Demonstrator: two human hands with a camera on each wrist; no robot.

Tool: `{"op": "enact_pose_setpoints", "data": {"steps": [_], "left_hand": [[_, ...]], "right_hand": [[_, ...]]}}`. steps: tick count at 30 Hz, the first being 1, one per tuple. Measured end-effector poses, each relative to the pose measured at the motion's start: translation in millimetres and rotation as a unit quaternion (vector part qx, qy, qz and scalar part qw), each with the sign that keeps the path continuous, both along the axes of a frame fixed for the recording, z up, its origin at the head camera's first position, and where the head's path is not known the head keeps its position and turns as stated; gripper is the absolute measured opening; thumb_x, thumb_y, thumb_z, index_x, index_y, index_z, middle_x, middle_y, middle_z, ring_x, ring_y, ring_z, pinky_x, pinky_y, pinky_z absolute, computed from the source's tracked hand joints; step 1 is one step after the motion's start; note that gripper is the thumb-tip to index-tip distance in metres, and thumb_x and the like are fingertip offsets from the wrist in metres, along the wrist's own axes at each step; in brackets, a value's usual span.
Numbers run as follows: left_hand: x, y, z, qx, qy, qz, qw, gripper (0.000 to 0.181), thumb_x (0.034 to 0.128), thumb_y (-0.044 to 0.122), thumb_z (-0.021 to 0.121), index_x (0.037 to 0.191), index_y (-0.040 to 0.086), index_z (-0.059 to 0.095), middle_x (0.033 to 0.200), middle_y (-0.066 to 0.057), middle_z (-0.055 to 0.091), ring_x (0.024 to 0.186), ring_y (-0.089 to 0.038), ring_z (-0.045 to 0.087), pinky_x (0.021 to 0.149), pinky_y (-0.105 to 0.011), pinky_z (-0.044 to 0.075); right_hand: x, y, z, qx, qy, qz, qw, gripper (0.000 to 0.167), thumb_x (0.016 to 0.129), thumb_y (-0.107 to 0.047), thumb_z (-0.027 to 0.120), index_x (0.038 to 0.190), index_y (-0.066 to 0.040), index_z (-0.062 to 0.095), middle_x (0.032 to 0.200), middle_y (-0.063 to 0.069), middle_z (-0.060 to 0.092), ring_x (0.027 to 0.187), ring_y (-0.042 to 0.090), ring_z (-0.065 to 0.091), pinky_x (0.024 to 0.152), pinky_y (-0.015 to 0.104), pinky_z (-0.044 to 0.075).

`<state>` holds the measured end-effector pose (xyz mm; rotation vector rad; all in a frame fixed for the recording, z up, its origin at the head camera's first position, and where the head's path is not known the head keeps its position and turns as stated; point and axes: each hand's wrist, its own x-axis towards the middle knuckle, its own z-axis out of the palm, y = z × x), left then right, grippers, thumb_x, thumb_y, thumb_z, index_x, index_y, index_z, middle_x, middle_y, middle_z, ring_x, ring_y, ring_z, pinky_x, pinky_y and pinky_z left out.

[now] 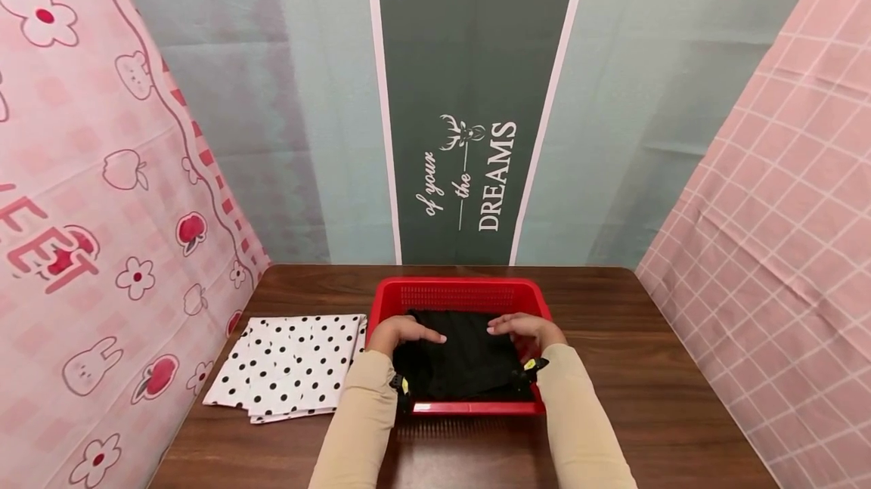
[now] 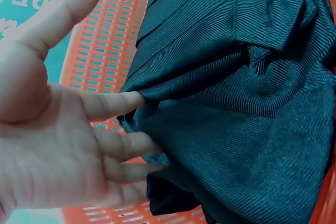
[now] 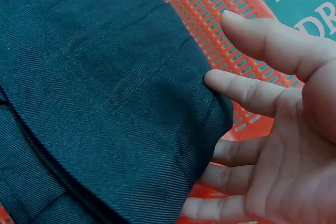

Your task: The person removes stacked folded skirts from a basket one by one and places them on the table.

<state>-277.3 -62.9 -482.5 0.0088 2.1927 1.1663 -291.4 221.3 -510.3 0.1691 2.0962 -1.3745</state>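
Note:
Folded black cloth (image 1: pixel 469 353) lies inside a red basket (image 1: pixel 463 283); it looks dark teal in both wrist views. My left hand (image 1: pixel 408 330) is at the basket's left side, its fingers extended and their tips touching the folded edge of the cloth (image 2: pixel 226 129), thumb raised apart. At the right side, my right hand (image 1: pixel 527 326) has straight fingers against the cloth's other edge, with the index fingertip on the cloth (image 3: pixel 121 93) and the thumb held away. Some fingertips of each hand are hidden behind or under the cloth.
White cloths with black dots (image 1: pixel 292 364) lie folded and stacked on the brown table (image 1: pixel 626 338), left of the basket. Patterned pink curtains hang at both sides, and a grey-green curtain (image 1: pixel 476 35) with lettering hangs behind the table.

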Motion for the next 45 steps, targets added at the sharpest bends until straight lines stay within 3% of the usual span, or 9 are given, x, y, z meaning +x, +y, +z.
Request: {"op": "enact_pose_setpoints", "data": {"steps": [6,10,15,19,25,28,32,39,45], "left_hand": [[-1.2,-6.6,-7.6,0.051,-0.03,0.05,0.997,0.091,0.0748,0.038,0.075,0.139,-0.006,0.029,0.134,-0.023,0.039,0.121,-0.043,0.038,0.094,-0.056,0.034],[-1.6,-9.7,-7.7,0.049,-0.04,0.075,0.9951,0.092,0.0728,0.041,0.077,0.14,-0.002,0.029,0.132,-0.025,0.04,0.116,-0.049,0.041,0.087,-0.061,0.038],[-3.3,-9.3,-5.4,0.085,-0.046,0.1,0.9903,0.092,0.0742,0.035,0.077,0.143,0.002,0.027,0.136,-0.026,0.035,0.115,-0.05,0.041,0.088,-0.059,0.038],[-3.4,-7.6,-5.0,0.092,-0.047,0.091,0.9905,0.093,0.0771,0.032,0.075,0.148,0.007,0.02,0.142,-0.025,0.027,0.117,-0.048,0.04,0.092,-0.056,0.037],[-2.8,-7.0,-4.9,0.062,-0.034,0.026,0.9971,0.087,0.0806,0.036,0.071,0.148,0.011,0.023,0.149,-0.02,0.021,0.125,-0.042,0.033,0.095,-0.056,0.033],[-2.5,-7.0,-3.7,0.057,-0.023,0.009,0.9981,0.087,0.0811,0.036,0.071,0.148,0.009,0.023,0.149,-0.019,0.02,0.129,-0.039,0.027,0.098,-0.056,0.029],[-2.4,-6.5,-3.5,0.089,-0.026,0.013,0.9956,0.083,0.0817,0.034,0.071,0.147,0.007,0.027,0.149,-0.018,0.021,0.133,-0.039,0.021,0.101,-0.058,0.023],[-2.0,-5.9,-6.6,0.142,-0.047,0.035,0.9881,0.073,0.0827,0.029,0.07,0.142,0.008,0.035,0.146,-0.019,0.025,0.129,-0.047,0.021,0.094,-0.068,0.023],[-2.8,-8.8,-9.7,0.153,-0.058,0.017,0.9864,0.066,0.0865,0.023,0.066,0.142,0.004,0.036,0.144,-0.021,0.028,0.127,-0.043,0.029,0.094,-0.062,0.03]], "right_hand": [[3.0,-3,-3.9,-0.017,-0.008,-0.026,0.9995,0.052,0.08,-0.028,0.069,0.127,-0.008,0.056,0.119,0.021,0.046,0.106,0.041,0.042,0.063,0.051,0.049],[3.1,-5,-6.4,-0.071,-0.024,-0.029,0.9968,0.057,0.082,-0.027,0.067,0.134,-0.01,0.049,0.129,0.02,0.043,0.109,0.039,0.043,0.07,0.052,0.048],[1.2,-6,-8.7,-0.131,-0.017,-0.019,0.991,0.06,0.086,-0.023,0.062,0.139,-0.006,0.04,0.132,0.018,0.044,0.11,0.034,0.046,0.083,0.048,0.045],[1.5,-7,-12.4,-0.146,-0.01,-0.014,0.9891,0.058,0.088,-0.022,0.06,0.139,-0.004,0.04,0.129,0.016,0.046,0.106,0.031,0.05,0.086,0.046,0.045],[3.6,-9,-18.3,-0.158,-0.015,-0.02,0.9871,0.056,0.088,-0.022,0.06,0.138,-0.005,0.043,0.127,0.015,0.049,0.103,0.029,0.052,0.085,0.046,0.046],[3.8,-10,-18.6,-0.155,-0.008,-0.016,0.9877,0.055,0.088,-0.022,0.059,0.137,-0.005,0.043,0.128,0.015,0.048,0.105,0.03,0.051,0.086,0.046,0.045],[3.6,-9,-17.6,-0.153,-0.002,-0.01,0.9882,0.054,0.089,-0.023,0.059,0.138,-0.005,0.043,0.129,0.015,0.047,0.106,0.031,0.049,0.087,0.046,0.045],[6.7,-7,-14.9,-0.171,0.022,0.008,0.985,0.054,0.09,-0.021,0.058,0.138,-0.004,0.041,0.128,0.017,0.048,0.103,0.03,0.052,0.085,0.046,0.046],[8.8,-8,-15.5,-0.173,0.043,0.024,0.9837,0.055,0.09,-0.02,0.06,0.139,-0.004,0.041,0.128,0.017,0.049,0.101,0.027,0.055,0.085,0.043,0.047]]}}
